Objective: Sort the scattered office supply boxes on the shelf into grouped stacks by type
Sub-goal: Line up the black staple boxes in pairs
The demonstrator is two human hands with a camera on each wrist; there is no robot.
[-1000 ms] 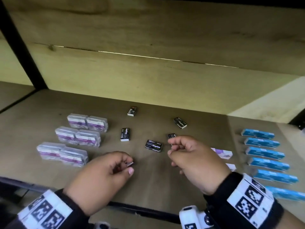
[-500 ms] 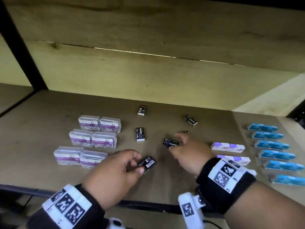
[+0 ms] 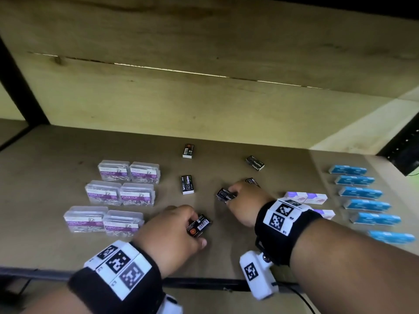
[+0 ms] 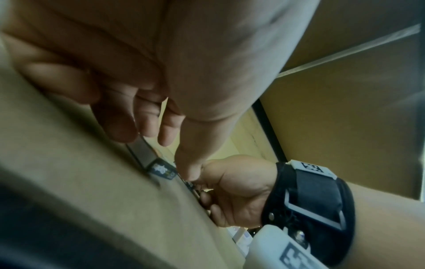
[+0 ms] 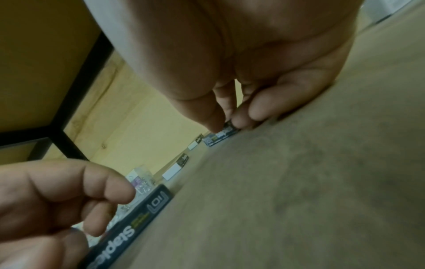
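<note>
Small black staples boxes lie scattered mid-shelf. My left hand (image 3: 197, 230) pinches one black staples box (image 3: 199, 225), barcode side up, low over the shelf; in the right wrist view this box (image 5: 133, 222) touches the shelf with one long edge. My right hand (image 3: 230, 197) grips a second staples box (image 3: 224, 196) lying on the shelf, thumb and fingertips on it (image 5: 220, 136). Another black box (image 3: 252, 181) peeks out behind the right hand. Three more lie apart: (image 3: 187, 184), (image 3: 188, 150), (image 3: 255, 163).
Several clear paper clip boxes (image 3: 120, 193) stand in pairs at the left. A column of blue boxes (image 3: 362, 205) lies at the right, with white and purple boxes (image 3: 306, 197) beside it. A wooden back wall (image 3: 204, 105) and a black frame post (image 3: 20, 87) bound the shelf.
My right hand has reached forward and taken hold of the middle staples box. My left hand has moved forward with its box, which now shows its barcode side.
</note>
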